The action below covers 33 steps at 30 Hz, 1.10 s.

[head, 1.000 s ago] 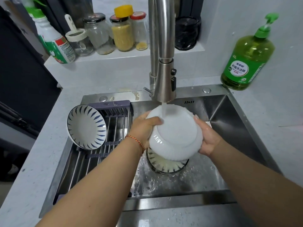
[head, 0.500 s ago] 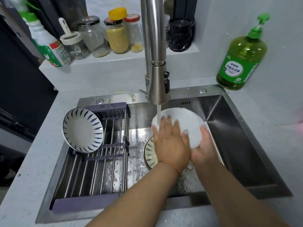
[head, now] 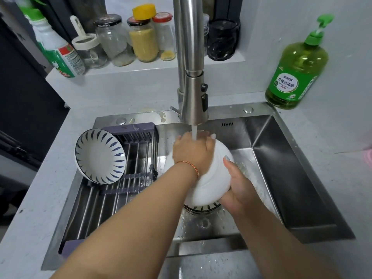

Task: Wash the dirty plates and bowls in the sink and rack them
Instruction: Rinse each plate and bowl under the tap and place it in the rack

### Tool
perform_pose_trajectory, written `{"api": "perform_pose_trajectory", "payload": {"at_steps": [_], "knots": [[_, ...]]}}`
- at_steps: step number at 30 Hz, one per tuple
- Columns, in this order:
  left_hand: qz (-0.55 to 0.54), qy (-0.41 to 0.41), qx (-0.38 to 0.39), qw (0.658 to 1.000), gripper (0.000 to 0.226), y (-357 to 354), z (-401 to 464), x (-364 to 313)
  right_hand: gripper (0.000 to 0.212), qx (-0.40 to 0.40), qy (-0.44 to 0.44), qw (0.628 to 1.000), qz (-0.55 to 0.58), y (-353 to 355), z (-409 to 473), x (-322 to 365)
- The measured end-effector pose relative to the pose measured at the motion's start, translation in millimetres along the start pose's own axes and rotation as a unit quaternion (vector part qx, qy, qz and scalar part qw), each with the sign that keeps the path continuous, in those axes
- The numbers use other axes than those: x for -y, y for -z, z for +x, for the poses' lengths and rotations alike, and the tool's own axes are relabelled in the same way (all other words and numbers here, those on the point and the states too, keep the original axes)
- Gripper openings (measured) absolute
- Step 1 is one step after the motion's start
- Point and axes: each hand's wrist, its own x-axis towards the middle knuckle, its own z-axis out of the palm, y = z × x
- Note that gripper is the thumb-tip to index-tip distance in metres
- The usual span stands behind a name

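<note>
Where water runs, steel sink (head: 281,158).

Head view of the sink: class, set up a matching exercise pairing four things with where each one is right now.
Things:
1. white bowl
2. blue-striped bowl
3. green soap bottle
4. yellow-lidded jar

Places:
A. on the ledge behind the faucet
B. propped in the rack
C. held under the running water
D. on the counter at the sink's far right corner

Pairs: 1-C, 2-B, 3-D, 4-A
</note>
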Motion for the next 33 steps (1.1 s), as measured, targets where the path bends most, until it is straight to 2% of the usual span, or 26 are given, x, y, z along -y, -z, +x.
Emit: {"api": "perform_pose_trajectory", "payload": {"at_steps": [4, 7, 9, 12, 14, 16, 18, 20, 21, 23, 24, 27, 28, 29, 31, 32, 33], "knots": [[-0.029, 0.051, 0.050, 0.997, 0.060, 14.0, 9.2, 19.7, 0.054, 0.000, 0.000, 1.000, 0.003, -3.3, -6.8, 5.8], [-0.061, 0.035, 0.085, 0.994, 0.052, 12.6, 11.9, 33.0, 0.050, 0.004, 0.002, 1.000, 0.006, -0.7, -7.2, 9.1], [-0.154, 0.051, 0.084, 0.983, 0.047, 9.6, 7.3, 40.6, 0.052, 0.005, 0.006, 1.000, 0.012, 0.4, -6.2, 10.8], [-0.267, 0.101, 0.060, 0.957, 0.035, -4.5, -4.4, 48.4, 0.043, 0.019, 0.003, 0.999, 0.039, -1.2, -4.3, 14.3], [-0.360, 0.139, 0.028, 0.922, 0.039, -16.5, -18.9, 47.1, 0.040, 0.006, 0.010, 0.999, 0.048, 0.2, -0.3, 13.9], [-0.439, 0.151, 0.013, 0.886, 0.050, -31.5, -33.4, 43.8, 0.048, -0.016, 0.018, 0.999, 0.045, 1.0, 3.8, 13.5], [-0.464, 0.162, 0.046, 0.870, 0.055, -44.7, -47.2, 38.6, 0.056, -0.044, 0.043, 0.998, -0.005, -1.1, 4.4, 13.8], [-0.480, 0.196, 0.101, 0.849, 0.055, -52.6, -54.3, 36.0, 0.040, -0.081, 0.088, 0.985, -0.122, -6.5, 1.1, 15.1], [-0.478, 0.213, 0.123, 0.843, 0.049, -50.3, -54.8, 35.1, 0.027, -0.101, 0.118, 0.967, -0.203, -8.9, -0.3, 15.5], [-0.489, 0.250, 0.129, 0.825, 0.033, -43.0, -50.0, 35.3, 0.010, -0.111, 0.165, 0.904, -0.379, -10.7, -1.9, 15.4], [-0.531, 0.276, 0.127, 0.791, 0.031, -36.2, -45.5, 35.9, 0.007, -0.096, 0.179, 0.863, -0.462, -10.7, -3.1, 14.9], [-0.704, 0.318, 0.130, 0.622, 0.050, -6.9, -30.0, 39.7, 0.013, -0.005, 0.211, 0.719, -0.662, -6.7, -7.7, 8.7], [-0.735, 0.327, 0.136, 0.578, 0.055, -0.5, -24.7, 41.4, 0.018, 0.027, 0.238, 0.671, -0.702, -4.5, -8.5, 6.3], [-0.750, 0.340, 0.144, 0.549, 0.057, 2.8, -21.1, 42.7, 0.025, 0.062, 0.274, 0.621, -0.731, -2.7, -8.5, 3.2], [-0.759, 0.362, 0.137, 0.523, 0.050, 1.5, -19.1, 42.5, 0.036, 0.092, 0.354, 0.523, -0.770, -1.0, -8.0, -3.5], [-0.763, 0.370, 0.120, 0.515, 0.046, -0.4, -19.4, 42.4, 0.040, 0.102, 0.378, 0.493, -0.777, -2.2, -7.8, -6.1], [-0.770, 0.373, 0.101, 0.508, 0.043, -1.7, -20.0, 42.0, 0.043, 0.120, 0.374, 0.479, -0.785, -5.6, -7.4, -7.5]]}}
